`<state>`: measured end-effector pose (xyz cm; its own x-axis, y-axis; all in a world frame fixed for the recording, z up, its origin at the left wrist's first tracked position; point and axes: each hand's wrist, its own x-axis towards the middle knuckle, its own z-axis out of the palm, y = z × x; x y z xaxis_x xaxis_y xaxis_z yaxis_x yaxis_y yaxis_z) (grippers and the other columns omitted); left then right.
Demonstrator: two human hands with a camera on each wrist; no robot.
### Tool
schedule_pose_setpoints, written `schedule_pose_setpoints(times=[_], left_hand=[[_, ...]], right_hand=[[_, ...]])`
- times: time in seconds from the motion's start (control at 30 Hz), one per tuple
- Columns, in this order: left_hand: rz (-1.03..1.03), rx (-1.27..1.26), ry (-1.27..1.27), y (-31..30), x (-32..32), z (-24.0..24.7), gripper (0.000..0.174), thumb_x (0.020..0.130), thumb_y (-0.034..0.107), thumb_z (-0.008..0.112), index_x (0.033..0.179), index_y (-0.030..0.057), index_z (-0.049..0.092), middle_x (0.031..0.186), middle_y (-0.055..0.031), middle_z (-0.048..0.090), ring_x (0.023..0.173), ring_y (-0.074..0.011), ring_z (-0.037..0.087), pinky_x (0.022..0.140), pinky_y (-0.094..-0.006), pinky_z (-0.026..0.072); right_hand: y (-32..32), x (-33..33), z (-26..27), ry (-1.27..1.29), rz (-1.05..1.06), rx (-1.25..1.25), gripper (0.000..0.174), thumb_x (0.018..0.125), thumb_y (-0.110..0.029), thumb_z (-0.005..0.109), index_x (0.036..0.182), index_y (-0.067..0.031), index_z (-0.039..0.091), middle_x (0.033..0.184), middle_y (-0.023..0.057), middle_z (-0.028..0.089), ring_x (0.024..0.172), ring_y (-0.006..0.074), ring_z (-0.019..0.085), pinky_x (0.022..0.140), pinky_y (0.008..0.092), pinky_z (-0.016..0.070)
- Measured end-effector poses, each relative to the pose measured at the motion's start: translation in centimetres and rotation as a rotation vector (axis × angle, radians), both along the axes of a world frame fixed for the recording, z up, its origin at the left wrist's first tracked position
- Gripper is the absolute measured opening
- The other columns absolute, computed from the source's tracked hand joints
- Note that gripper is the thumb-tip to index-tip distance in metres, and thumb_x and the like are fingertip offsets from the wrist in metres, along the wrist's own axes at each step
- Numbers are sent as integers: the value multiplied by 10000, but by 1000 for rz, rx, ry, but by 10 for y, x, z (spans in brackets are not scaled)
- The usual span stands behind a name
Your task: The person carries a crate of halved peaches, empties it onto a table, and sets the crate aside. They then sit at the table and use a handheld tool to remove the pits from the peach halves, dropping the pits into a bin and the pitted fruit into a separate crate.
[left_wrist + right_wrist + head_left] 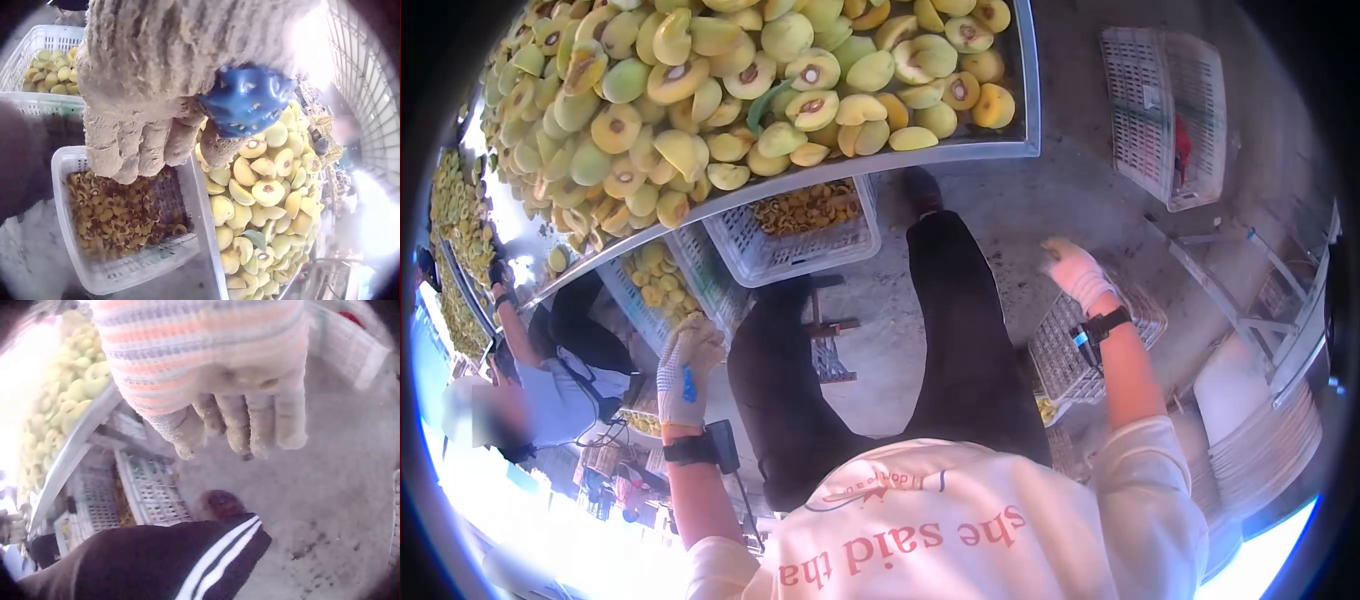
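Observation:
A gloved left hand [687,372] hangs beside the left thigh below the metal table; in the left wrist view the hand [150,94] has loosely bent fingers and a blue patch near the thumb, with nothing seen in its grasp. The gloved right hand [1078,272] is out to the right over the floor. In the right wrist view this hand [219,375] has its fingers loosely extended, dusty at the tips, holding nothing. Halved yellow-green fruits [690,80], some with pits, are heaped on the table [800,176].
Under the table edge stands a white crate [750,262] of small brownish-yellow pieces [810,208]. Beside it is a crate with fruit halves [662,282]. More crates [1140,110] and a metal frame [1250,290] stand at right. Another person [565,400] is at left.

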<state>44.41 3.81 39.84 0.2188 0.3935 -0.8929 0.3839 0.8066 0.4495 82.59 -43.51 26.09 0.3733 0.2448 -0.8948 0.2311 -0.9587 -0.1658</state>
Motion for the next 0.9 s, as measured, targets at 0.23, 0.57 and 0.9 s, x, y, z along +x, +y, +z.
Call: schedule_pose_setpoints(times=[0.23, 0.57, 0.9], left_hand=[[-147, -8, 48, -5, 13, -71, 414, 963, 219, 589, 1289, -27, 521, 1148, -144, 624, 1037, -255, 621, 893, -343, 516], [7, 123, 216, 97, -139, -98, 447, 919, 168, 601, 1290, -66, 514, 1173, -182, 626, 1049, -257, 639, 917, -336, 508], [-21, -38, 212, 89, -203, -132, 405, 944, 198, 614, 1266, -42, 559, 1172, -143, 631, 1076, -254, 616, 945, -346, 473]], right_hand=[[162, -67, 8, 216, 419, 189, 404, 805, -250, 615, 1164, -68, 644, 1114, 181, 670, 1053, 363, 626, 906, 421, 495], [274, -432, -211, 749, 812, -10, 412, 794, -222, 585, 1175, -82, 651, 1068, 195, 690, 1015, 355, 662, 849, 467, 532], [228, -475, -232, 774, 835, -191, 474, 840, -208, 583, 1299, -95, 549, 1156, 170, 672, 1084, 343, 646, 907, 431, 521]])
